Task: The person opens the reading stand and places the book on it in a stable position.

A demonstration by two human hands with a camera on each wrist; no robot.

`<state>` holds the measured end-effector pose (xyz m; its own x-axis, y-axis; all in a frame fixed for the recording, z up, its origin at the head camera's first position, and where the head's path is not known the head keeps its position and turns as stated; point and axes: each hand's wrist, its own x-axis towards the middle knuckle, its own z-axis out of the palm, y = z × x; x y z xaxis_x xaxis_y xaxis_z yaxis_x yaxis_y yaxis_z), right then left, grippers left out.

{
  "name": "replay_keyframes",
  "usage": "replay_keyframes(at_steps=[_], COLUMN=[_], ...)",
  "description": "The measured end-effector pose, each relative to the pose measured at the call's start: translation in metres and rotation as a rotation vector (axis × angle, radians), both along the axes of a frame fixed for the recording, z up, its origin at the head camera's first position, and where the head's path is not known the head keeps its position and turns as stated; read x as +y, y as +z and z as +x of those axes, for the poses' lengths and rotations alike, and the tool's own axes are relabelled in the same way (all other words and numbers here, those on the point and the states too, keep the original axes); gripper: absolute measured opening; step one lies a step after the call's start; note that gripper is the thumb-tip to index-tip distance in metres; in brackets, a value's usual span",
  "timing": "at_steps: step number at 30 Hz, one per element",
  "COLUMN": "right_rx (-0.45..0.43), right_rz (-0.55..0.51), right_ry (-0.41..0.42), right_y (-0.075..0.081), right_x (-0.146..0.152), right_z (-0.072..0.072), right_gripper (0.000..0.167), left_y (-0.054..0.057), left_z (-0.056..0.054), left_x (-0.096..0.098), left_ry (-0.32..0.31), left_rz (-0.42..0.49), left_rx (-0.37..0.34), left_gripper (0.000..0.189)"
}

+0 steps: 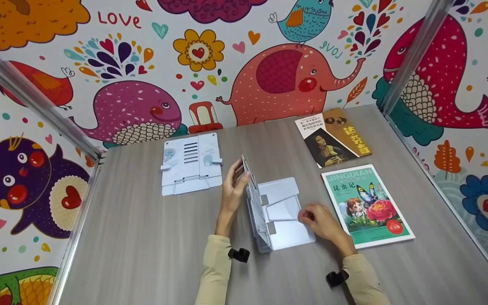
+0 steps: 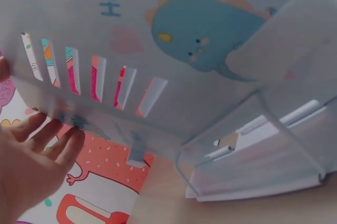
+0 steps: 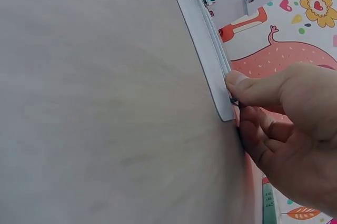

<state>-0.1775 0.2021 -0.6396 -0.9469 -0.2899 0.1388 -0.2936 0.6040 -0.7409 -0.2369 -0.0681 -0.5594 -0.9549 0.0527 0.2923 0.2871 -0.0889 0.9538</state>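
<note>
While the left hand (image 1: 232, 190) holds the raised panel (image 2: 210, 103) of a pale book stand (image 1: 282, 212), thumb on one face and fingers behind, the right hand (image 1: 322, 222) is nearly closed, its thumb and forefinger pinching the stand's wire leg (image 1: 283, 220) beside the edge of the base. From where I'm standing, the stand sits half unfolded, midway between the left and right edges of the surface (image 1: 142, 245), its base spread toward the right. Just beyond the right hand, a green book (image 1: 367, 205) lies near the surface's right edge. Farther off, a brown and white book (image 1: 333, 137) lies by the far right corner. A second stand (image 1: 192, 165) lies flat along the far edge, toward the left corner.
</note>
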Motion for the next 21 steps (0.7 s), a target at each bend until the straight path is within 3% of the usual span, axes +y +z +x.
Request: replay_keyframes(at_steps=[8, 15, 21], right_rx=[0.022, -0.018, 0.007], right_rz=[-0.080, -0.111, -0.115], right_ry=[0.001, 0.004, 0.013], right_y=[-0.009, -0.011, -0.013], right_x=[0.008, 0.010, 0.009], right_z=[0.001, 0.001, 0.001], right_gripper=[0.004, 0.004, 0.005], left_y=[0.005, 0.006, 0.010], left_z=[0.000, 0.000, 0.001], left_x=[0.012, 0.030, 0.044], left_ry=[0.006, 0.001, 0.046], left_rz=[-0.003, -0.060, -0.157], left_rx=[0.001, -0.006, -0.017], left_gripper=[0.053, 0.053, 0.052])
